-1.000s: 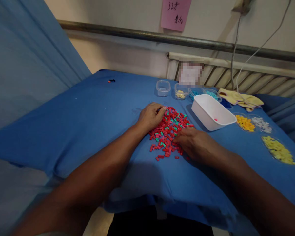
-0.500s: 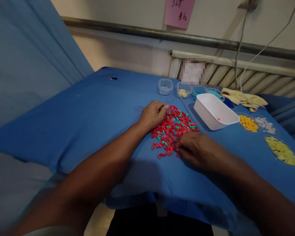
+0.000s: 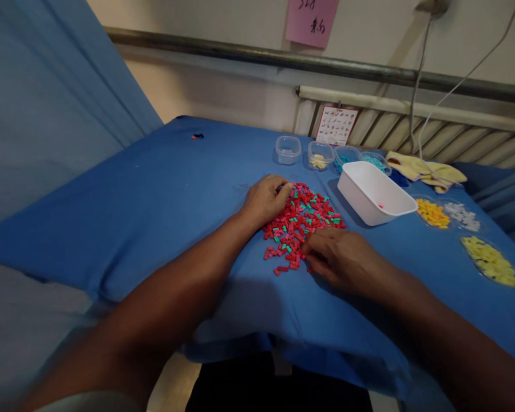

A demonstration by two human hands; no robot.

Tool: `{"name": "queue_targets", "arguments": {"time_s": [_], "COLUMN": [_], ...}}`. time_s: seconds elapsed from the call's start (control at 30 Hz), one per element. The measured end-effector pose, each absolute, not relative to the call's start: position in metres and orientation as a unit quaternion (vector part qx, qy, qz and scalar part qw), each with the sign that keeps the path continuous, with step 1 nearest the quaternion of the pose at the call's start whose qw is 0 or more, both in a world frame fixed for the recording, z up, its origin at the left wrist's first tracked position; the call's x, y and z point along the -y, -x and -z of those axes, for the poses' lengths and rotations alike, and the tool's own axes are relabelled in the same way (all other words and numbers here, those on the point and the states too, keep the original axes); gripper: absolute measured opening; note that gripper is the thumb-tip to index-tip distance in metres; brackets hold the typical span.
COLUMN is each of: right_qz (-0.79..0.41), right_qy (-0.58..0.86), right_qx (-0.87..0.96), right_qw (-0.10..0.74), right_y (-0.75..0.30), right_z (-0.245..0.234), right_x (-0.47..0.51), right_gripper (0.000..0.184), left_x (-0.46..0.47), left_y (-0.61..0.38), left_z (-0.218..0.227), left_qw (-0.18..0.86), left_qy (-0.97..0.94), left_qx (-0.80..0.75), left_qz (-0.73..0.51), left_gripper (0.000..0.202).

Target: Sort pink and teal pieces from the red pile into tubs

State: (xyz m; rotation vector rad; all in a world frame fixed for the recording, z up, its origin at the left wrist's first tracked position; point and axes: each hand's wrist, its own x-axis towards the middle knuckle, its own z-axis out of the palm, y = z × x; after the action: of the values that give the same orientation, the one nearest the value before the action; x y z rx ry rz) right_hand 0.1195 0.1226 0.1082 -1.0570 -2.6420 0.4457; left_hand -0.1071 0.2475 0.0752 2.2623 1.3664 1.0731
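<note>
your left hand (image 3: pixel 266 200) lies loosely curled on the left edge of the red-and-green pile (image 3: pixel 302 220) on the cloth (image 3: pixel 154 200), your right hand (image 3: pixel 339 258) rests palm down at its near edge, whether either grips a piece i cannot tell, and the pile looks largely unsorted, the white tub (image 3: pixel 355 197) beside it nearly bare.

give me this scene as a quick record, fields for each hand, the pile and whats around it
left hand: rests on the pile's far left edge, fingers curled
right hand: at the pile's near edge, fingertips touching pieces
pile: small red and green pieces, loose on the blue cloth
white tub: right of the pile, a pink speck inside
clear containers: row behind the pile
far right: orange pieces, pale pieces, yellow pieces
held pieces: cannot tell
</note>
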Motion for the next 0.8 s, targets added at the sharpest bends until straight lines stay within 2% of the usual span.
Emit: {"name": "queue_targets", "arguments": {"time_s": [0.1,0.23,0.4,0.6,0.7,0.8], "right_qz": [-0.151,-0.106,0.091,0.189,0.157,0.036], "right_qy": [0.369,0.399,0.501,0.579,0.529,0.394], "right_qx": [0.904,0.878,0.772,0.718,0.749,0.849], "right_qw": [0.152,0.242,0.379,0.338,0.365,0.351], "right_y": [-0.12,-0.133,-0.178,-0.22,-0.203,-0.165], "right_z": [-0.111,-0.124,-0.138,-0.129,-0.124,-0.12], "right_x": [-0.123,-0.123,-0.136,-0.158,-0.153,-0.14], "right_gripper": [0.012,0.012,0.011,0.021,0.019,0.016], "left_x": [-0.249,-0.249,-0.248,-0.249,-0.249,-0.248], "left_y": [0.107,0.107,0.107,0.106,0.107,0.107], "left_z": [-0.074,-0.074,-0.074,-0.074,-0.074,-0.074], "left_qw": [0.141,0.145,0.148,0.142,0.141,0.141], "left_qy": [-0.784,-0.78,-0.781,-0.783,-0.785,-0.784], "left_qx": [-0.474,-0.48,-0.478,-0.476,-0.477,-0.477], "left_qz": [-0.374,-0.375,-0.374,-0.375,-0.37,-0.372], "left_gripper": [0.031,0.031,0.029,0.029,0.029,0.029]}}
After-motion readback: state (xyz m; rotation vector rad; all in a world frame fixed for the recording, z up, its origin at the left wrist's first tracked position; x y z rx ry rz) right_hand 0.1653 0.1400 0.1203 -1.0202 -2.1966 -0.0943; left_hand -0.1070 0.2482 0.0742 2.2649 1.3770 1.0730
